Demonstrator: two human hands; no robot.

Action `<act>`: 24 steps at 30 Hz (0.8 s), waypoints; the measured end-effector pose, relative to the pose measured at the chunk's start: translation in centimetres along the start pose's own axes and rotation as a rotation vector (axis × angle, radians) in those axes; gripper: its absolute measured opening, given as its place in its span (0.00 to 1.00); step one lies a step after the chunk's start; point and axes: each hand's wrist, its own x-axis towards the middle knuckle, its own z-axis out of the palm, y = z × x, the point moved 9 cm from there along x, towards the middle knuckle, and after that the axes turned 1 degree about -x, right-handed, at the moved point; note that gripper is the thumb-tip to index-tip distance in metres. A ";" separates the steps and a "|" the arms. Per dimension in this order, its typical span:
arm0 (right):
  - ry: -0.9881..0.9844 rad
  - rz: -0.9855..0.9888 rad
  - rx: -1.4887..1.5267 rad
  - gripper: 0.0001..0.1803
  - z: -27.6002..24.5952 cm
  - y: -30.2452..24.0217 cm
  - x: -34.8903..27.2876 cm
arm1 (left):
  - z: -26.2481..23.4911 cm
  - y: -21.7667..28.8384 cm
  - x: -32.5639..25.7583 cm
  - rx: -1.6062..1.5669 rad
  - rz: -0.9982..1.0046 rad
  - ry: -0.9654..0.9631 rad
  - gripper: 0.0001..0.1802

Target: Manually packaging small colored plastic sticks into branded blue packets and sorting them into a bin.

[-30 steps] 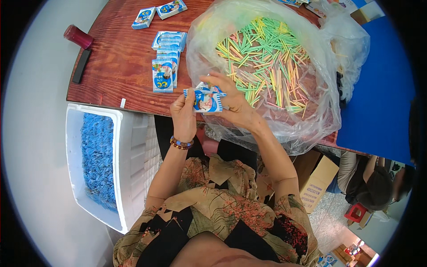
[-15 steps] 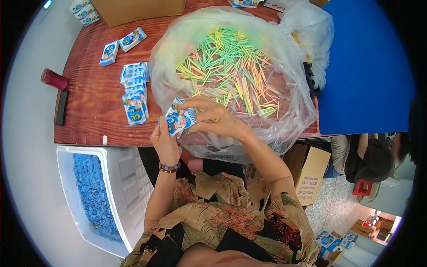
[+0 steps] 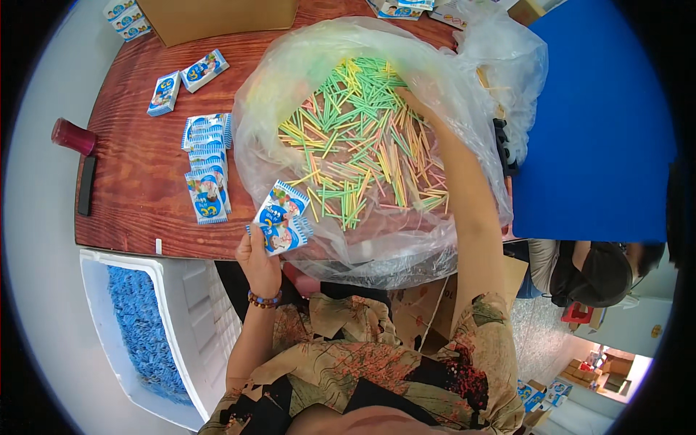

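Observation:
My left hand [image 3: 259,262], with a beaded bracelet at the wrist, is closed on small blue-and-white packets [image 3: 281,206] at the near edge of the bag. Two of them seem to overlap in the grip, one above the other. A large clear plastic bag [image 3: 257,116] lies spread on the table, holding many thin pastel sticks [image 3: 366,109] in green, yellow and pink. Across the bag's right side, my right arm reaches to its far part. My right hand [image 3: 413,100] is there beside the green sticks; its fingers are hidden by the plastic and cannot be made out.
Left of the bag, a row of overlapping packets [image 3: 208,170] lies on the red-brown table [image 3: 130,181], with two more packets [image 3: 204,70] farther back. A cardboard box [image 3: 217,22] stands behind. A white foam box [image 3: 163,304] of blue pieces stands lower left; a blue panel [image 3: 594,130] borders the right.
My right hand has let go of the packet and reached to the far part of the bag. My left hand keeps its grip, and two packets now show there. The view has shifted slightly.

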 end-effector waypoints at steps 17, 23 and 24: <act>-0.260 -0.238 -0.107 0.11 4.3 0.2 3.0 | 0.8 -0.2 0.1 -0.035 -0.043 -0.047 0.14; -0.215 -0.258 -0.073 0.10 2.7 -1.3 2.6 | 0.8 -0.2 0.2 -0.018 -0.046 -0.041 0.14; -0.300 -0.258 -0.166 0.10 2.6 -2.3 2.6 | 0.5 -0.1 0.1 -0.009 -0.044 -0.024 0.14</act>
